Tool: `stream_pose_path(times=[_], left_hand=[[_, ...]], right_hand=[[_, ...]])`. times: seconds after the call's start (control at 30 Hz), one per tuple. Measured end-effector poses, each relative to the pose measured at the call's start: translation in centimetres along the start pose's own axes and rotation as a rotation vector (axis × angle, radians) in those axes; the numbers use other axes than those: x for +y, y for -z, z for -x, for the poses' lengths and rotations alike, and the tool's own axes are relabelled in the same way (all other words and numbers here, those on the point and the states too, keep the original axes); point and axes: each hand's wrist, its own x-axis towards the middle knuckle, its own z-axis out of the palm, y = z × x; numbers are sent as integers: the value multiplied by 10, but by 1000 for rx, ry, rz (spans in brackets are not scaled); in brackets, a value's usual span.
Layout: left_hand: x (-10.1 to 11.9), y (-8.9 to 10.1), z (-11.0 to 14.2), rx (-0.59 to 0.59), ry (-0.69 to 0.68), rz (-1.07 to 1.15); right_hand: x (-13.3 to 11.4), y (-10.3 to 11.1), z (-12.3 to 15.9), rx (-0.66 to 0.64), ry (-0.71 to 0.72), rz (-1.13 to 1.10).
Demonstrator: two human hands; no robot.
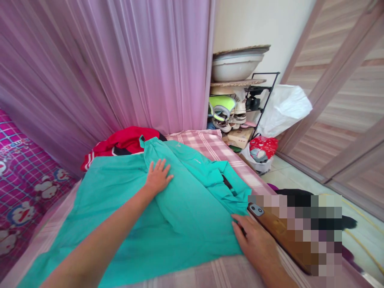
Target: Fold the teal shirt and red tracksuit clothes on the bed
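A teal jacket (192, 208) is spread out on the bed, one sleeve laid across its body with the elastic cuff pointing to the far side. My left hand (158, 176) lies flat on that sleeve below the cuff, fingers spread and holding nothing. At the jacket's right edge, my right hand (258, 240) rests on the fabric with the visible fingers slightly apart; its other fingers are hidden. A phone in a brown case (276, 228) lies just right of this hand, partly covered by a blurred patch.
A red garment (129, 138) lies behind the jacket on the checked bedsheet (207, 140). Purple curtains (144, 68) hang at the far side. Beyond the bed's right edge stand a shoe rack (264, 108), bags (264, 148) and a wooden wardrobe (336, 100).
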Motion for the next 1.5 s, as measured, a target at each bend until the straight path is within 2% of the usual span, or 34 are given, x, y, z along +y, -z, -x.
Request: stream_pose_path(times=[0.07,0.1,0.2,0.3,0.37,0.43,0.53,0.6,0.73,0.8,0.87,1.0,1.1,1.17,1.23,1.3,1.37,1.5], left_hand=[[-39,18,-19,152,245,-14],[-54,26,-27,161,380,18],[-79,37,-46,74,484,73],[-79,35,-55,19,498,104],[-70,32,-55,51,504,110],[-56,31,-47,156,453,100],[-24,30,-24,296,224,76],[1,26,-1,242,7,99],[39,5,56,-35,-363,245],[42,-5,80,-67,-375,305],[36,-11,94,-29,-303,332],[21,-7,100,91,-203,330],[27,2,96,153,-204,328],[40,7,92,162,-225,329],[56,10,84,153,-246,323],[71,10,74,124,-265,307],[83,7,63,72,-293,287],[93,-9,54,-61,-336,281]], right_hand=[[0,0,-1,1,-18,7],[1,-1,-1,-7,-20,5],[0,0,-1,-30,-9,-15],[-1,-1,-1,-9,-35,-17],[-1,-1,-1,-8,-56,-20],[2,-2,-1,-31,-49,-37],[5,-1,-2,-69,-33,-61],[4,0,-4,-80,-41,-65],[-5,6,-6,-51,-80,-94],[-9,10,-5,-6,-105,-123],[-11,16,-6,44,-129,-139],[-16,37,-24,44,-155,-119],[-21,53,-56,-74,-184,-77],[-24,58,-80,-237,-189,-93],[-27,59,-100,-452,-137,-174],[-31,56,-112,-604,-69,-256],[-36,53,-118,-634,-31,-261],[-48,50,-123,-511,-36,-151]])
